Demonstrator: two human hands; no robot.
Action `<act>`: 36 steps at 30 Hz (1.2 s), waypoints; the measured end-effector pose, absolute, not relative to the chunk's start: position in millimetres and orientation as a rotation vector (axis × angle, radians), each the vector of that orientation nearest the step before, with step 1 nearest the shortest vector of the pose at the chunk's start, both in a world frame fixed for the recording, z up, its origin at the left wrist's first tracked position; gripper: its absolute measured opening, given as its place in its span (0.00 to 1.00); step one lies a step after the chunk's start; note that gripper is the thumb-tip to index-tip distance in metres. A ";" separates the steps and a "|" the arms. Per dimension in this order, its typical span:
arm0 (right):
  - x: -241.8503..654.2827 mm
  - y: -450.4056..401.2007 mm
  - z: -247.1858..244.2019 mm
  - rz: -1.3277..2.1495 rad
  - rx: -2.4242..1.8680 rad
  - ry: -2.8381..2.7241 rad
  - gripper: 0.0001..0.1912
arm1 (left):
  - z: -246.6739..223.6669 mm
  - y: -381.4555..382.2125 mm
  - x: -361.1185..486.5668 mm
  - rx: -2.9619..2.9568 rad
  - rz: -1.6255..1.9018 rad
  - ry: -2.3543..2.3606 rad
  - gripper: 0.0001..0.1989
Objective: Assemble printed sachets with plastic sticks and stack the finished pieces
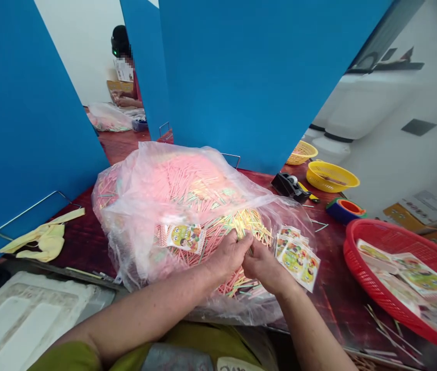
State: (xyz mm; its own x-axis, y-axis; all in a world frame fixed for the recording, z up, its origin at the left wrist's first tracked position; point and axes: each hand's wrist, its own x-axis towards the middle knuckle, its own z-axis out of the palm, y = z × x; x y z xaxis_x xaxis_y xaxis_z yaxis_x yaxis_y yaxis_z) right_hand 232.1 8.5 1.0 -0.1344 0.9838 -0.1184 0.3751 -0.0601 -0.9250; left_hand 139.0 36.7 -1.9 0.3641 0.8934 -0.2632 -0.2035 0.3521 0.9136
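A large clear plastic bag (pixel 137 232) lies on the table, heaped with thin pink, green and yellow sticks (pixel 218 232). My left hand (pixel 228 253) and my right hand (pixel 261 263) meet at the bag's open front, their fingers pinched together on a small bunch of sticks. Printed cartoon cards (pixel 298 260) lie overlapping on the plastic just right of my right hand. Another such card (pixel 185 238) rests on the sticks left of my left hand.
A red plastic basket (pixel 381 278) holds printed cards at right. Beyond stand two yellow baskets (pixel 330 176), a black tape dispenser (pixel 288 185) and a tape roll (pixel 346 210). Blue partitions (pixel 257 72) rise ahead. A co-worker (pixel 125 87) sits beyond them.
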 end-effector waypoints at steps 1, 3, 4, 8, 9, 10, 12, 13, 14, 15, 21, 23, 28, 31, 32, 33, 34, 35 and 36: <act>234.8 7.7 -1.4 1.105 -1.521 -1.605 0.12 | -0.8 35.6 138.8 0.921 0.924 0.933 0.15; 247.5 5.4 -4.9 0.927 -1.641 -1.661 0.13 | 4.5 37.8 136.1 0.884 1.032 0.954 0.13; 256.3 4.1 -6.2 0.837 -1.712 -1.679 0.14 | 8.0 40.8 134.0 0.835 1.060 0.929 0.12; 281.5 -1.3 -10.3 0.380 -1.854 -1.712 0.16 | 19.4 54.1 127.9 0.545 1.039 0.692 0.11; 280.4 -2.8 -10.5 0.320 -1.816 -1.715 0.16 | 20.5 54.9 128.4 0.493 1.036 0.653 0.11; 275.7 -4.3 -10.1 0.310 -1.754 -1.715 0.15 | 20.7 54.0 129.8 0.460 1.034 0.631 0.11; 259.0 -7.1 -7.6 0.364 -1.593 -1.728 0.11 | 18.3 47.7 134.6 0.422 1.039 0.626 0.11; 249.7 -8.1 -5.2 0.371 -1.521 -1.737 0.09 | 16.1 43.1 137.0 0.423 1.027 0.626 0.12; 241.8 -8.8 -1.9 0.354 -1.462 -1.750 0.08 | 13.7 38.4 138.6 0.438 1.011 0.627 0.13; 236.6 -9.1 2.5 0.327 -1.415 -1.779 0.09 | 11.3 34.2 139.0 0.469 0.991 0.628 0.15; 255.5 -8.3 37.9 0.056 -1.454 -1.949 0.13 | 11.7 24.4 117.1 1.243 0.624 0.728 0.16; 258.9 -12.9 39.4 -0.036 -1.526 -2.048 0.19 | 13.3 21.1 110.8 1.473 0.483 0.694 0.12; 248.7 -39.3 17.6 0.203 -1.522 -2.228 0.13 | 4.5 6.5 106.8 1.529 0.207 0.682 0.06; 246.8 -53.1 8.9 0.089 -1.402 -2.071 0.11 | -2.3 2.3 106.7 1.651 0.154 0.609 0.06; 245.9 -56.5 7.8 0.083 -1.370 -2.069 0.12 | -3.7 1.5 106.9 1.658 0.135 0.607 0.05; 244.3 -59.4 7.4 0.116 -1.357 -2.090 0.13 | -4.5 0.7 107.3 1.650 0.121 0.621 0.05; 242.3 -61.8 7.5 0.171 -1.351 -2.119 0.12 | -4.5 -0.4 107.7 1.640 0.121 0.639 0.04; 240.3 -64.0 8.0 0.225 -1.353 -2.136 0.12 | -3.7 -1.9 108.0 1.633 0.131 0.646 0.04; 239.1 -65.7 8.8 0.268 -1.363 -2.130 0.12 | -2.2 -3.6 108.0 1.635 0.156 0.642 0.05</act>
State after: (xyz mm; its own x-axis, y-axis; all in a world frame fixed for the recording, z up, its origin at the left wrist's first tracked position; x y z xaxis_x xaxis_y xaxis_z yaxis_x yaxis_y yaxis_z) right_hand 239.1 -65.7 8.8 -0.3015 0.8791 0.3692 0.7603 0.4553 -0.4632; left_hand 108.0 -3.6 -2.2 0.8329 0.4888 -0.2597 0.3152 -0.0332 0.9484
